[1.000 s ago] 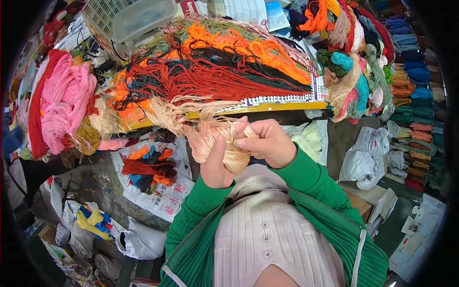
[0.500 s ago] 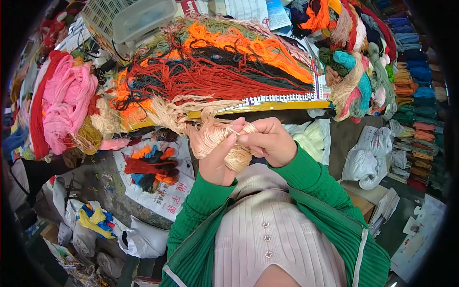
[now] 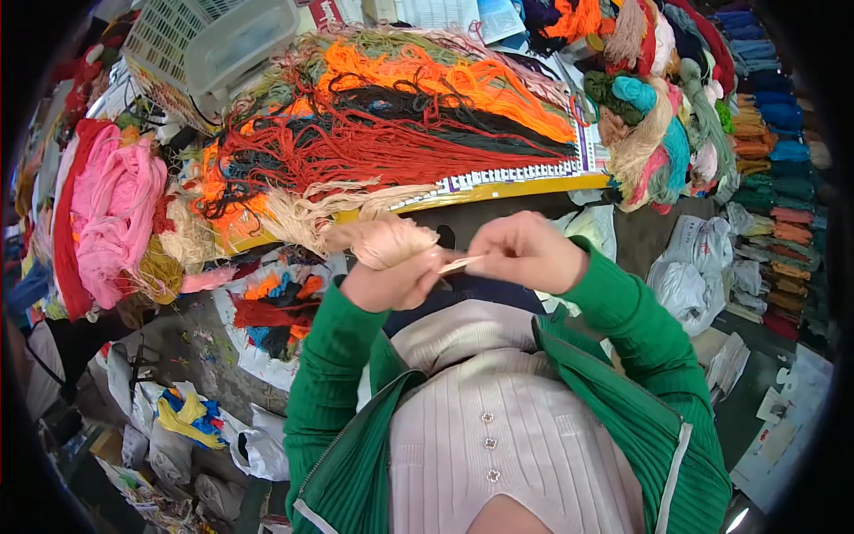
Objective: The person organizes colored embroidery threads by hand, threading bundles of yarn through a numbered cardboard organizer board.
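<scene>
A pale peach skein of thread [image 3: 391,242] is wrapped in my left hand [image 3: 396,280], its bundled top showing above the fingers. A short stretch of peach strands [image 3: 463,263] runs from it to my right hand [image 3: 525,254], whose fingers are closed on the strands and slightly blurred. Both hands are held in front of my body, just short of the table's yellow edge [image 3: 498,192]. Loose beige threads [image 3: 307,214] lie on the table beyond my left hand.
Red threads [image 3: 382,151] and orange threads [image 3: 445,76] spread over the table from a row of white tags. Pink skeins [image 3: 111,205] hang at the left, mixed skeins [image 3: 658,133] at the right. A clear plastic bin [image 3: 240,49] stands at the back left. White bags [image 3: 694,267] sit at the right.
My hands have moved apart, the right one to the right, with strands now stretched between them. The skein has gathered into a narrower bundle in my left hand.
</scene>
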The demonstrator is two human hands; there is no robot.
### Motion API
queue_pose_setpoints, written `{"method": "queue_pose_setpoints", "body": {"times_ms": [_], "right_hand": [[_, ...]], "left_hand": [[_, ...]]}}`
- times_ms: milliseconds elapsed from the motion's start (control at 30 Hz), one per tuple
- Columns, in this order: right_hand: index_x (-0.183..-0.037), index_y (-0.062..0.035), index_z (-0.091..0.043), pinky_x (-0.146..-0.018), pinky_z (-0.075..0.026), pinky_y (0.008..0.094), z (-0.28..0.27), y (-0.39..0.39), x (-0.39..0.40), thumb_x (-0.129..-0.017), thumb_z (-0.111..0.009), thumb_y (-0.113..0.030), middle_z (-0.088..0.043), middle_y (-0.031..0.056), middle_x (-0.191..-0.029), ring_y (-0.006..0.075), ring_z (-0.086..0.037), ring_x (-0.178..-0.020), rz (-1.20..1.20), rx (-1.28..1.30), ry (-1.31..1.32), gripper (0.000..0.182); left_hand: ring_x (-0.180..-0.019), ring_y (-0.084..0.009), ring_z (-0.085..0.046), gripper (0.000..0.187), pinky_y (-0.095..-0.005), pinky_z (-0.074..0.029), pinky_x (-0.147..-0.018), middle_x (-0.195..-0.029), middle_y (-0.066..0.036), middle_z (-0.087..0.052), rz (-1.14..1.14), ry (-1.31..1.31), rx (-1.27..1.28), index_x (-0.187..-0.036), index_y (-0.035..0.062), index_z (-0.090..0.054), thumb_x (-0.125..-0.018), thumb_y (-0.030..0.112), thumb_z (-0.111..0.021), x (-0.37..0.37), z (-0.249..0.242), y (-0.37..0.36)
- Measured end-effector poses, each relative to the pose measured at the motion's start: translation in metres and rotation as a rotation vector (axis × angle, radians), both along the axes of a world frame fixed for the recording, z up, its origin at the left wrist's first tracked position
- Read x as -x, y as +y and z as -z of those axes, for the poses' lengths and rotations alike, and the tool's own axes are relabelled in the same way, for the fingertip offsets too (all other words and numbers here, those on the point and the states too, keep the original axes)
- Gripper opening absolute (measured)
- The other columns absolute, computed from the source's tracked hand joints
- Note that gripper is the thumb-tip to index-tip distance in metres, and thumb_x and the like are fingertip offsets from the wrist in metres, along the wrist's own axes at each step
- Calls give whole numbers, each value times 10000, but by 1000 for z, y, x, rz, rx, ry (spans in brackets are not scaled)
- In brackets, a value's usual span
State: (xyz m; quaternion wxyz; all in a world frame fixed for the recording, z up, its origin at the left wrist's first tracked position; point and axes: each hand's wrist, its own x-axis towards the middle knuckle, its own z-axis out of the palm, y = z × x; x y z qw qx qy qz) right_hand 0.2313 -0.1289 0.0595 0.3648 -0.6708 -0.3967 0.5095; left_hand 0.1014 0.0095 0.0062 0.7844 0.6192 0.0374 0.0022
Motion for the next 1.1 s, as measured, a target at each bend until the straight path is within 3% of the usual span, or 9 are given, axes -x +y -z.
{"method": "queue_pose_setpoints", "body": {"times_ms": [133,200,300,367,567,700,867,1067,1100], "right_hand": [[-692,7,-560,-451,-350,214,-3,-6,-40,-716,-535,-95,-521,40,-647,85,-439,-487,-65,-181,197,108],[-711,3,-522,-374,-333,201,14,-16,-71,-726,-501,-64,-489,87,-814,76,-439,-540,298,-346,769,72],[-689,-25,-403,-455,-398,204,66,-47,-144,-801,-402,-106,-362,36,-634,91,-339,-504,840,-536,1252,139],[-621,-32,-370,-692,-399,307,121,-84,-212,-803,-403,-111,-346,28,-567,113,-322,-478,913,-517,1196,201],[-684,-33,-510,-574,-426,263,141,-242,-435,-720,-503,-119,-463,33,-571,132,-466,-547,1565,-341,170,94],[-668,-38,-544,-527,-417,255,141,-188,-420,-686,-536,-107,-495,31,-568,117,-484,-536,1338,-199,-19,73],[-647,-44,-587,-469,-406,245,254,-44,-205,-644,-578,-93,-535,28,-563,98,-507,-522,783,-21,55,49],[-617,-55,-542,-557,-387,317,327,-5,-90,-586,-586,-63,-502,75,-607,235,-496,-600,608,-140,-461,55],[-626,-62,-501,-589,-352,353,325,-6,-84,-557,-571,-50,-487,73,-640,266,-469,-650,571,-122,-553,98]], "left_hand": [[-470,-132,-432,51,-200,-354,-478,-585,-30,-475,-341,127,139,-708,39,-484,-689,35,-438,22,25,31],[-547,-124,-455,128,-194,-365,-514,-651,-30,-479,-609,233,183,-808,19,-484,-703,39,-415,52,60,49],[-650,-155,-470,221,-221,-380,-594,-787,-73,-486,-1030,525,395,-898,-30,-462,-743,103,-377,156,153,76],[-719,-176,-480,296,-240,-391,-647,-877,-102,-491,-1203,661,576,-957,-63,-447,-770,146,-352,246,210,104],[-786,-231,-509,330,-321,-401,-736,-852,-139,-526,-1892,972,615,-909,-51,-490,-799,209,-320,304,182,146],[-740,-213,-531,263,-318,-445,-667,-799,-127,-529,-1119,738,209,-894,-25,-478,-810,179,-335,210,184,121],[-376,-48,-330,213,-180,-287,-333,-561,-2,-469,-763,805,604,-866,4,-538,-763,173,-458,1,224,23],[-455,-78,-447,191,-193,-328,-378,-604,-24,-501,-492,946,779,-888,21,-509,-747,149,-490,-110,283,-50],[-447,-82,-459,164,-201,-332,-373,-572,-16,-488,-466,951,494,-858,29,-509,-752,152,-483,-122,278,-54]]}}
